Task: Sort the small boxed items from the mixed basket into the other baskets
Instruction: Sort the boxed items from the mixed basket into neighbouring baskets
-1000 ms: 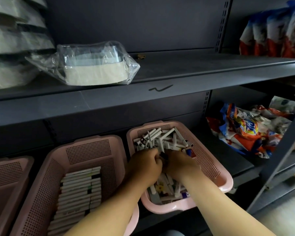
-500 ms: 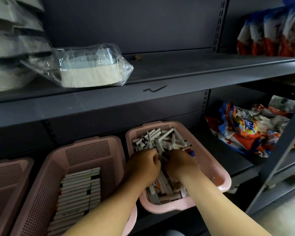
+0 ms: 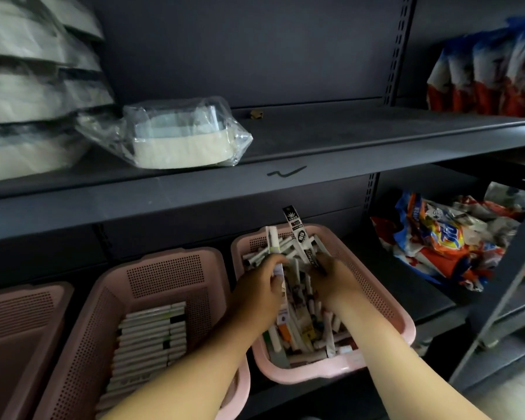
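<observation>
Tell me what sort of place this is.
Likely a shop or its stockroom: grey metal shelving, detergent bags piled on it, and pink baskets of small boxed items.

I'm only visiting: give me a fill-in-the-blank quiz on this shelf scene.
The slim cardboard box in the right hand is ____ with white print.
The pink perforated plastic basket of neatly stacked white boxes sits ____ of the jumbled pink basket.
The clear plastic bag lies on the ____ shelf.
Missing: black; left; upper.
</observation>
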### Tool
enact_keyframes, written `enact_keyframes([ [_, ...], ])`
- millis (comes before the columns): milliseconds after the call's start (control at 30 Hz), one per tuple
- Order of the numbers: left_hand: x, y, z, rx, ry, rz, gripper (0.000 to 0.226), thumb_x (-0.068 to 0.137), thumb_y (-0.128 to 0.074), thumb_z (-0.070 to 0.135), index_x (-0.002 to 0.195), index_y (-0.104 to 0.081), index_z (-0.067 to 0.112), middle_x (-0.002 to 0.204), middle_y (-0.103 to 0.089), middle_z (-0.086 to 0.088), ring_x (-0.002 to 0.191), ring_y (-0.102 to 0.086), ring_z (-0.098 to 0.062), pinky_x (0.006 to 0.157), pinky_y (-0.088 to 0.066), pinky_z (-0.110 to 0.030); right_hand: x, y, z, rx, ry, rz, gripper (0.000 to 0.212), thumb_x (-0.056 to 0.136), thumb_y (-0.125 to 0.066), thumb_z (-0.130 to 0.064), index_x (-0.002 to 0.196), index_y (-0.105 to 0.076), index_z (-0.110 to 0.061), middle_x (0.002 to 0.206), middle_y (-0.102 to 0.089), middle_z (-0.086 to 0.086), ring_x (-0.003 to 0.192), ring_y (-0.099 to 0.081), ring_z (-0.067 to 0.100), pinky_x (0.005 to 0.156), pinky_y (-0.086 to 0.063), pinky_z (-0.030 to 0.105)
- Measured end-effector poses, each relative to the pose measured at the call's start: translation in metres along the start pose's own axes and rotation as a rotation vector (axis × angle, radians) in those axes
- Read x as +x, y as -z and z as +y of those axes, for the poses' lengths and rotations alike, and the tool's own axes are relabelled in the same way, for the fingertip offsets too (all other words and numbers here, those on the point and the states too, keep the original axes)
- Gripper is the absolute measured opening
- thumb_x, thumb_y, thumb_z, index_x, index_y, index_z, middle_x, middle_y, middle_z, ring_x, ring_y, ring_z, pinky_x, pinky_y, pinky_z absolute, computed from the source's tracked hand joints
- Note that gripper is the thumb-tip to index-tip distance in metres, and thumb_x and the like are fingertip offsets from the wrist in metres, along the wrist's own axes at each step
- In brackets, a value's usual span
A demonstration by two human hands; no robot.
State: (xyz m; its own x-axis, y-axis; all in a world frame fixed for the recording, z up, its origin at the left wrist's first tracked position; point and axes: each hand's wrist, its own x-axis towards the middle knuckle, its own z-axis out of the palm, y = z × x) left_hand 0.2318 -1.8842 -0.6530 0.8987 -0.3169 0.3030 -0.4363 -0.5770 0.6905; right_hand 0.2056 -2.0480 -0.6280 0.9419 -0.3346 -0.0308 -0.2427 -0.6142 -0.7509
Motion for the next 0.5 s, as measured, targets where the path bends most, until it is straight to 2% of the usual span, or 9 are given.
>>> enact_keyframes([
  [100,0.005,0.009,-0.003,-0.146,0.024,0.064,0.028,0.105,-0.058,0.020,0.121,-0.062,0.043,0.096,-0.072,0.003,0.070,-0.065,0.000,0.058,-0.043,-0.015,0.017,0.001,-0.002,0.061,-0.017,0.021,0.015,0.101,-0.056,-0.028,0.113,-0.064,-0.025,0.089,-0.062,-0.007,0.089,-0.060,0.012,0.086,-0.054,0.037],
  [167,0.008,0.019,-0.002,-0.196,0.038,0.083,0.026,0.105,-0.059,0.019,0.119,-0.064,0.040,0.096,-0.069,0.008,0.073,-0.062,0.008,0.063,-0.046,-0.012,0.022,-0.001,0.000,0.121,0.045,-0.002,0.011,0.096,-0.060,-0.034,0.103,-0.068,-0.035,0.093,-0.066,-0.005,0.091,-0.065,0.016,0.085,-0.055,0.040],
  [233,0.009,0.031,-0.003,-0.232,0.056,0.090,0.028,0.105,-0.059,0.018,0.120,-0.062,0.042,0.106,-0.070,0.008,0.081,-0.065,0.003,0.073,-0.056,-0.022,0.011,-0.001,-0.014,0.162,0.115,0.023,0.011,0.092,-0.059,-0.038,0.092,-0.070,-0.038,0.089,-0.068,-0.005,0.086,-0.065,0.019,0.084,-0.056,0.045],
  [267,0.008,0.039,-0.004,-0.239,0.071,0.083,0.030,0.105,-0.058,0.018,0.121,-0.060,0.044,0.108,-0.071,0.006,0.081,-0.067,-0.004,0.073,-0.058,-0.028,0.003,0.001,-0.022,0.145,0.120,0.006,0.013,0.095,-0.057,-0.037,0.091,-0.069,-0.036,0.087,-0.067,-0.005,0.085,-0.065,0.017,0.079,-0.056,0.041],
  [333,0.004,0.057,-0.008,-0.231,0.106,0.071,0.039,0.106,-0.056,0.019,0.132,-0.052,0.048,0.113,-0.072,0.002,0.085,-0.070,-0.013,0.074,-0.060,-0.035,-0.008,0.000,-0.038,0.048,0.162,-0.050,0.016,0.102,-0.050,-0.034,0.101,-0.066,-0.034,0.093,-0.067,-0.010,0.084,-0.062,0.009,0.067,-0.047,0.024],
  [400,-0.001,0.077,-0.018,-0.244,0.157,0.071,0.057,0.106,-0.056,0.019,0.148,-0.037,0.053,0.114,-0.072,0.000,0.089,-0.074,-0.026,0.079,-0.061,-0.048,-0.014,-0.004,-0.052,0.040,0.219,-0.077,0.020,0.104,-0.049,-0.030,0.107,-0.068,-0.029,0.093,-0.069,-0.008,0.081,-0.062,0.006,0.063,-0.044,0.017],
  [433,-0.005,0.089,-0.024,-0.258,0.181,0.073,0.066,0.106,-0.057,0.020,0.153,-0.028,0.057,0.112,-0.073,0.000,0.088,-0.075,-0.026,0.080,-0.061,-0.051,-0.016,-0.010,-0.062,0.061,0.244,-0.086,0.020,0.103,-0.049,-0.027,0.106,-0.069,-0.026,0.089,-0.070,-0.006,0.076,-0.062,0.009,0.060,-0.043,0.016],
  [500,-0.014,0.113,-0.037,-0.259,0.211,0.083,0.076,0.106,-0.057,0.020,0.158,-0.016,0.056,0.115,-0.073,0.003,0.088,-0.075,-0.016,0.080,-0.062,-0.043,-0.023,-0.022,-0.079,0.091,0.284,-0.098,0.018,0.101,-0.051,-0.020,0.097,-0.069,-0.023,0.076,-0.067,-0.001,0.066,-0.059,0.014,0.057,-0.042,0.022],
])
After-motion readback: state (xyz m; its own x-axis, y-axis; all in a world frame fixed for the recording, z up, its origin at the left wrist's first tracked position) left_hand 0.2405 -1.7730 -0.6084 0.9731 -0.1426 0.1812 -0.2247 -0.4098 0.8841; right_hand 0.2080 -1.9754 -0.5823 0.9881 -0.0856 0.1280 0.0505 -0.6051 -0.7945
